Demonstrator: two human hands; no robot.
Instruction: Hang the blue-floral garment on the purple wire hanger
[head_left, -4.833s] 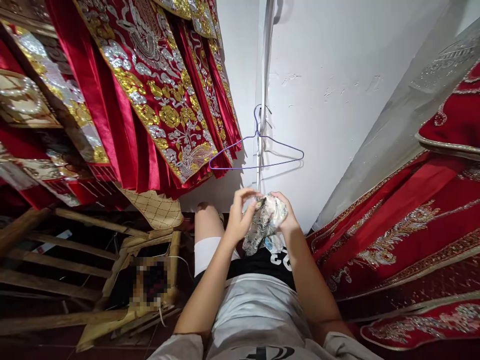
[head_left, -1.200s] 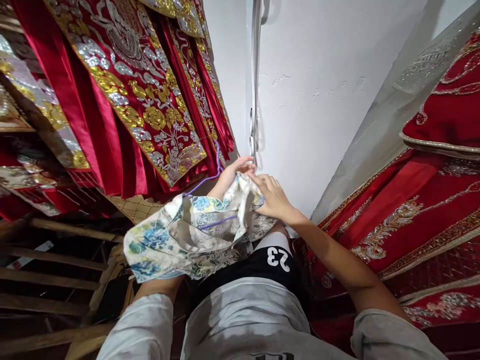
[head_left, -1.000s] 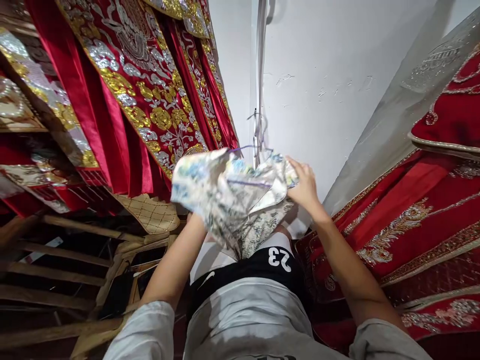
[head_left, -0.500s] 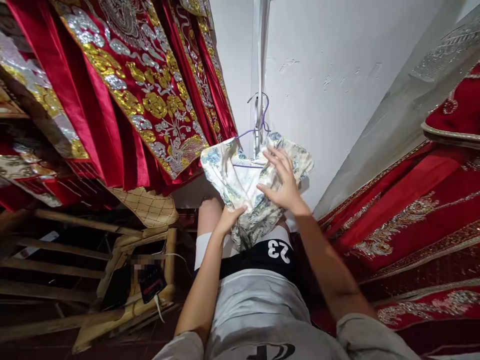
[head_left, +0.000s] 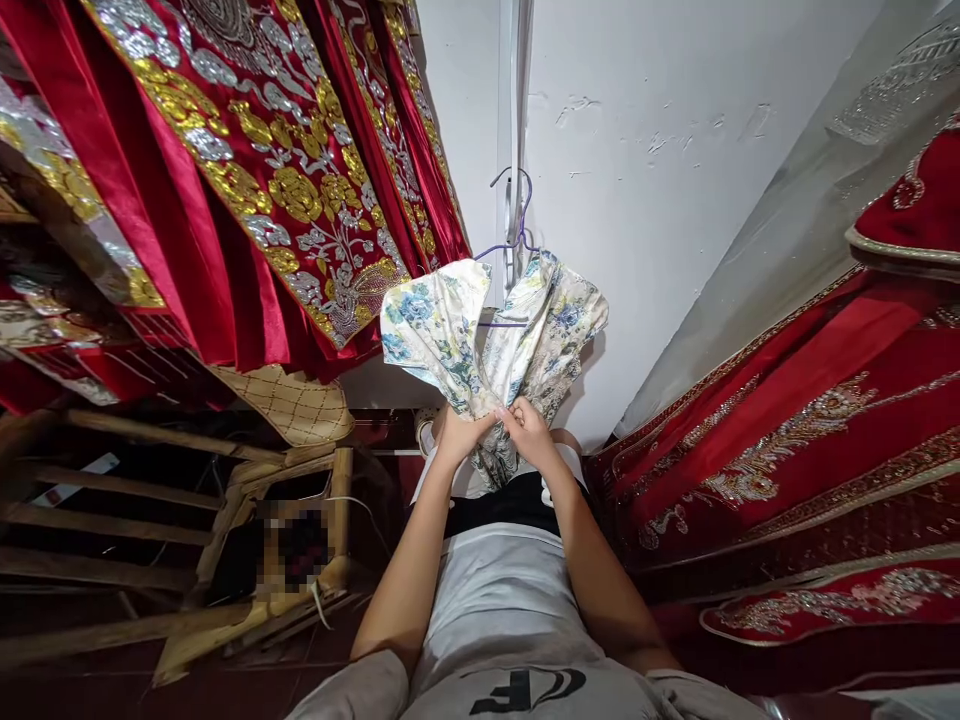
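Observation:
A cream floral blouse [head_left: 442,315] with blue flowers hangs on a purple hanger [head_left: 525,215] in front of me. Its two front edges meet low at the neckline. My left hand [head_left: 461,432] is closed on the left front edge. Right beside it, my right hand [head_left: 527,432] pinches the other edge, and the thumbs almost touch. Below my hands the blouse's lower part bunches over my black shorts [head_left: 499,505]; some of it is hidden behind my wrists.
A white upright strip [head_left: 511,90] runs up the white wall [head_left: 637,200] behind the hanger. Red embroidered garments hang at left [head_left: 292,190] and right [head_left: 787,450]. A wooden chair [head_left: 341,510] stands at lower left, with a cable and a partly blurred item on its seat.
My right hand has come down from the blouse's right shoulder area to the neckline beside my left hand, and its fingers have closed. The blouse's fronts are drawn together.

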